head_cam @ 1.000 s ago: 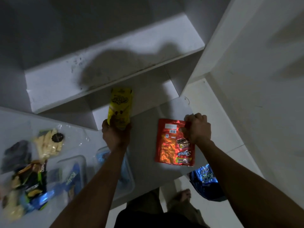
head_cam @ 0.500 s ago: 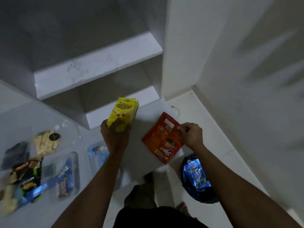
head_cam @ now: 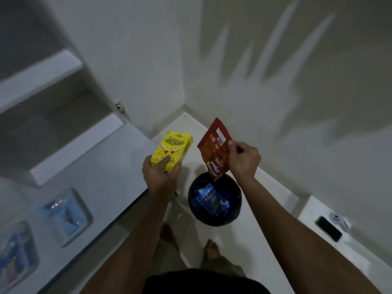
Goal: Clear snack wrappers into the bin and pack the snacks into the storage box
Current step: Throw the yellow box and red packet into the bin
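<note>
My left hand (head_cam: 160,177) grips a yellow Nyam Nyam snack box (head_cam: 171,150) by its lower end, held past the right edge of the white table (head_cam: 110,183). My right hand (head_cam: 244,160) pinches a flat red snack wrapper (head_cam: 214,148) by its right edge; the wrapper hangs tilted with its lower corner just above the black bin (head_cam: 215,198) on the floor. A blue wrapper (head_cam: 211,199) lies inside the bin. Two clear storage boxes (head_cam: 65,215) (head_cam: 17,251) with blue packets sit on the table at left.
White shelves (head_cam: 40,73) rise behind the table at the upper left. A wall corner stands behind the bin. A low white ledge at right carries a dark phone (head_cam: 328,228). My bare feet (head_cam: 210,251) are on the white floor below the bin.
Both hands lifted their items off the table and swung right. The red wrapper now hangs over the bin, and the yellow box is past the table edge. My view turned right.
</note>
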### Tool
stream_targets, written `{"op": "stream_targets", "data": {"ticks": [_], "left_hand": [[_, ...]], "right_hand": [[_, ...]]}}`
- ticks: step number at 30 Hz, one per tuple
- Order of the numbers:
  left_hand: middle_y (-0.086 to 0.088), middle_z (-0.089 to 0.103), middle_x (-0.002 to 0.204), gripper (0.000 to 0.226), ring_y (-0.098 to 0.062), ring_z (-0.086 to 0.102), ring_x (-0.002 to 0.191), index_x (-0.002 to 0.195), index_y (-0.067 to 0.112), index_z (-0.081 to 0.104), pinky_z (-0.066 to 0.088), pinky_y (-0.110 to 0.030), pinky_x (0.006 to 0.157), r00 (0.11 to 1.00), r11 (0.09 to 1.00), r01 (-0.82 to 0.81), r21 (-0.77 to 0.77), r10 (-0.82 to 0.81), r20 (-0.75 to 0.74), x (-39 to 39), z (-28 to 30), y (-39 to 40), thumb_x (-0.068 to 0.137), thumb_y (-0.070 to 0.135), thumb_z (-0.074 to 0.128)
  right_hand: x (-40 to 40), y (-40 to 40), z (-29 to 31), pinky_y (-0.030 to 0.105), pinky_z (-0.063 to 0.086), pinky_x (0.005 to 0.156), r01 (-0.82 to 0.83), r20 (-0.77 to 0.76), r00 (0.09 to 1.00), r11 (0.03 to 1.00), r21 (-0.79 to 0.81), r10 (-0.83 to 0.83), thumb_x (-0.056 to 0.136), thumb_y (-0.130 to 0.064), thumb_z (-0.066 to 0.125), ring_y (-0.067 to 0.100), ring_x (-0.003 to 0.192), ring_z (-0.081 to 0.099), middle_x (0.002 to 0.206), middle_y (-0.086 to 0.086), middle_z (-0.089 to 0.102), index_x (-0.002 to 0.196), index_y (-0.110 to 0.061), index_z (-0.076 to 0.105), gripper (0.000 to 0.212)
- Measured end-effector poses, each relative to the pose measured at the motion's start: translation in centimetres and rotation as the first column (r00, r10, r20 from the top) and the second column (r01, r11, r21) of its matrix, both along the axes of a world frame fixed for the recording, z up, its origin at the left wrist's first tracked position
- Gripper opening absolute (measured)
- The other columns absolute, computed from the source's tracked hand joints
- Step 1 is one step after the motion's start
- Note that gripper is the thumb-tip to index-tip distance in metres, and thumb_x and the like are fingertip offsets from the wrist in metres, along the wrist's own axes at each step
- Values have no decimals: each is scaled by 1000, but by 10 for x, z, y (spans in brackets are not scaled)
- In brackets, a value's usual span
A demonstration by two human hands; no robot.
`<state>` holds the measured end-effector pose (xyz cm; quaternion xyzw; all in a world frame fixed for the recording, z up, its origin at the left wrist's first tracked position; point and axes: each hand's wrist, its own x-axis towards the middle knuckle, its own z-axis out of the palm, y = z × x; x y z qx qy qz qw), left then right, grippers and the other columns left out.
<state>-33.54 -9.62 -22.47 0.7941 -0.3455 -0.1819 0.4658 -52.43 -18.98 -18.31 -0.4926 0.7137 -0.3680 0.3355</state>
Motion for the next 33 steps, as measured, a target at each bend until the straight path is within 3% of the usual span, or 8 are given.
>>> {"op": "stream_targets", "data": {"ticks": [4,8,10,13,19,24,28,33], "left_hand": [[-13,60,114,45,-36,62,99,98,25,75,54,-46,85,987,986,155,57,-157,26,-56,-26,-6,64,54,73],[-5,67,112,50,-26,67,99,97,40,70,58,-43,82,961,940,276,199,-262,-93,-64,-68,-7,55,65,79],[-3,70,105,59,-20,69,94,104,28,67,59,-38,82,958,930,274,243,-242,-153,-64,-70,-8,54,51,87],[-9,67,93,46,-21,67,78,101,7,74,55,-21,67,956,936,294,192,-288,-62,-72,-61,-2,69,38,83],[-15,62,95,51,-29,61,79,97,11,78,55,-39,66,934,921,329,210,-350,72,-83,-115,-2,71,54,74],[-23,63,114,62,-38,62,103,106,10,76,54,-49,83,935,889,349,295,-352,-46,-96,-136,-19,64,57,78],[-30,54,135,61,-38,40,136,119,3,69,35,-56,111,925,870,380,316,-358,-125,-105,-136,-27,68,28,89],[-23,39,151,64,-34,34,142,127,13,65,36,-52,111,927,845,374,382,-358,-115,-99,-124,-25,71,37,85]], "right_hand": [[-50,24,-22,40,59,78,183,-32,983,975,125,-180,92,-45,57,21,85,69,94,-1,76,104,-23,76,31],[-64,45,-61,33,53,76,248,-98,968,937,245,-231,95,-40,52,25,92,65,94,1,75,103,-25,76,29],[-59,51,-65,34,55,76,247,-94,969,934,258,-231,95,-40,53,26,90,66,93,1,75,103,-26,76,28],[-61,59,-72,40,59,77,279,-90,960,910,307,-264,94,-41,54,26,87,68,90,3,74,107,-28,75,28],[-65,61,-127,42,59,75,347,-136,938,867,358,-319,94,-39,55,29,88,66,86,5,73,105,-26,76,27],[-61,51,-161,35,55,88,312,-74,949,873,376,-307,92,-41,60,27,108,65,109,5,73,118,-22,71,34],[-64,47,-166,34,49,98,284,-33,956,892,352,-291,92,-38,65,24,120,59,128,7,66,131,-14,61,46],[-70,47,-155,36,50,99,246,-40,968,901,357,-248,93,-37,64,24,118,61,126,6,67,130,-13,62,44]]}}
